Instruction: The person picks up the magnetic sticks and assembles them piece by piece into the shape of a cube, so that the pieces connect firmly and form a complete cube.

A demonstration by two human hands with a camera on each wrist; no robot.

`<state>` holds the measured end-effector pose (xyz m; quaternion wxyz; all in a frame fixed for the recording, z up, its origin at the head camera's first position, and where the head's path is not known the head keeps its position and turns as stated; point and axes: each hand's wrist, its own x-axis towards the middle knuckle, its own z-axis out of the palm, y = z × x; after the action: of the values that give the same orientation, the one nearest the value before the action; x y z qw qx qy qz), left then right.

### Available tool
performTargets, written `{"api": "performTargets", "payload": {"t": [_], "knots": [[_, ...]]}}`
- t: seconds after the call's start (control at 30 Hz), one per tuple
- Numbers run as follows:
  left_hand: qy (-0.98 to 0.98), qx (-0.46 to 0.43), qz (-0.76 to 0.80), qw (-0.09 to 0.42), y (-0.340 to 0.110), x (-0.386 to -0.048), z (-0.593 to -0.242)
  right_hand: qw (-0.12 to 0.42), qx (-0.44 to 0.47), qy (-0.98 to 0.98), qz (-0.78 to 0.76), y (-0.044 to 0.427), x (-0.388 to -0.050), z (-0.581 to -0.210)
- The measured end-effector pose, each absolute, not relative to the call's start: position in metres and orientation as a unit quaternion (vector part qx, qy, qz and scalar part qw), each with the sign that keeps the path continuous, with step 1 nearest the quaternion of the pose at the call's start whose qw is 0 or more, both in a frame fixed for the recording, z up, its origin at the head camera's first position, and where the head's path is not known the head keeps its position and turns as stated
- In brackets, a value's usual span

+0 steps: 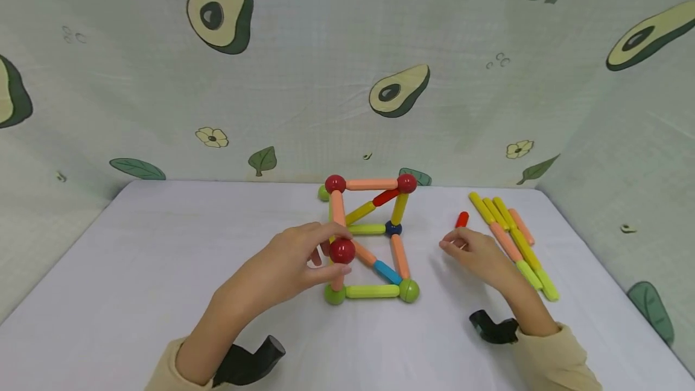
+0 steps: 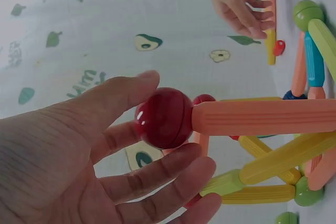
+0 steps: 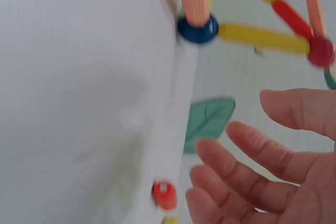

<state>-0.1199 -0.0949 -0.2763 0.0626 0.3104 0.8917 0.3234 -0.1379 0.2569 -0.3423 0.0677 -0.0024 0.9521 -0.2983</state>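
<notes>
My left hand (image 1: 274,267) holds a glossy red ball (image 1: 342,251) between thumb and fingers; the left wrist view shows the ball (image 2: 165,118) on the end of a salmon stick (image 2: 262,118). That ball belongs to a frame of coloured sticks and balls standing on the table, with two more red balls at its top, a dark blue ball (image 1: 393,228) and a green ball (image 1: 409,290) at its front right corner. To the right of the frame, my right hand (image 1: 480,255) hovers with loosely bent fingers, holding nothing. Just beyond its fingertips lies a short red stick (image 1: 462,219).
Several yellow, salmon and green sticks (image 1: 506,241) lie in a group on the right side of the white table (image 1: 163,246). A patterned cloth (image 1: 315,65) hangs behind the table and along its sides.
</notes>
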Motion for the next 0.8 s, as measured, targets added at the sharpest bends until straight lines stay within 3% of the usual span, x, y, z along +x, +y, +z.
{"api": "performTargets", "payload": {"t": [0.2, 0.47, 0.8], "knots": [[0.897, 0.280, 0.338, 0.057, -0.101, -0.119, -0.283, 0.047, 0.058, 0.961, -0.265, 0.300, -0.146, -0.339], [0.885, 0.291, 0.361, 0.049, -0.107, -0.120, -0.288, 0.102, 0.135, 0.963, -0.211, 0.337, -0.148, -0.352], [0.871, 0.306, 0.381, 0.057, -0.109, -0.121, -0.290, 0.134, 0.154, 0.963, -0.174, 0.351, -0.150, -0.360]]}}
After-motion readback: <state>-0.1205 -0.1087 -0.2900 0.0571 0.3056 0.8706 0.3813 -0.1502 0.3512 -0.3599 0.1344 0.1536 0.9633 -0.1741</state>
